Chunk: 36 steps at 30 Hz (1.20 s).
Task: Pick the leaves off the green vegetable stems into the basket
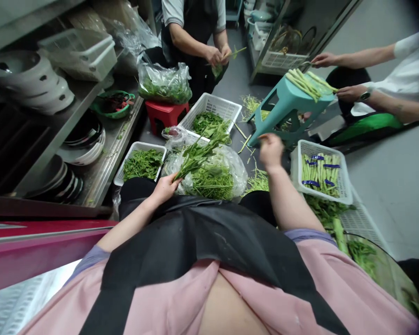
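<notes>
My left hand [165, 187] is closed around the stem ends of a bunch of leafy greens [199, 153], whose leaves point up and away to the right. Beneath the bunch is an open clear plastic bag [238, 170] filled with cut green stems [212, 183]. My right hand [271, 151] is raised to the right of the bag, apart from the bunch. Its fingers are curled and slightly blurred, so anything in them is hidden. Pale stem scraps [258, 181] lie on the floor below it. A white basket of leaves [143, 164] stands left of the bag.
Beyond the bag sits a larger white basket [226, 106] of greens. A red stool [165, 114] carries bagged greens. Two co-workers handle vegetables, one at a teal stool [282, 104]. Taped stalk bundles fill a right-hand basket [326, 170]. Metal shelving [115, 139] with dishes borders the left.
</notes>
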Each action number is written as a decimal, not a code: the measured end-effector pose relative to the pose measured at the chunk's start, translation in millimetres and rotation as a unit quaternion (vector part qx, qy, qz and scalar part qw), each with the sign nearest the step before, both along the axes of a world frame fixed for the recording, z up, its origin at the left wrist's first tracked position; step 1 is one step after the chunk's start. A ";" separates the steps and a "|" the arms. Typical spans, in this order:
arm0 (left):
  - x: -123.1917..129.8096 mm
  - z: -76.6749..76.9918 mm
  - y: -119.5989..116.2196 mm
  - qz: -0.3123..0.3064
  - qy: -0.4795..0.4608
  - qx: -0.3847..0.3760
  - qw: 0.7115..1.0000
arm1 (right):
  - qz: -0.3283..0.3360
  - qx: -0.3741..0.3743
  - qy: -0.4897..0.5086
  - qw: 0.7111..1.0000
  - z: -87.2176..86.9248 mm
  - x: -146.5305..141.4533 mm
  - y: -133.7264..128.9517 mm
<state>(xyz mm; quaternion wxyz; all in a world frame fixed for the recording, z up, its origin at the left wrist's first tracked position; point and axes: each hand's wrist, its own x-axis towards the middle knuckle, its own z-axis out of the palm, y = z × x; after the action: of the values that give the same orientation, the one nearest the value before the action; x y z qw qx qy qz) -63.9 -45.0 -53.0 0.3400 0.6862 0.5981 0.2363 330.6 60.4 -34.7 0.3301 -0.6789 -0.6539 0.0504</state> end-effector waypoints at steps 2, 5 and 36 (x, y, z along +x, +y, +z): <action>-0.2 -0.3 -1.4 -0.001 -0.028 0.005 1.000 | 0.068 -0.090 -0.011 0.994 -22.4 -29.1 -20.1; 0.0 0.6 -2.4 -0.011 -0.039 0.005 0.999 | 0.077 -0.077 -0.007 0.994 -32.0 -70.0 -47.3; 18.8 3.2 -5.8 -0.003 0.093 0.011 0.996 | 0.061 -0.104 0.672 0.731 24.3 -142.0 -71.6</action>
<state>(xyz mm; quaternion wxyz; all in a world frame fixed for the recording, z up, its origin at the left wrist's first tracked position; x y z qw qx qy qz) -45.1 -50.8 -49.7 0.2759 0.7106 0.6224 0.1776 188.6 -11.2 -10.4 0.6069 -0.4572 -0.2923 0.5807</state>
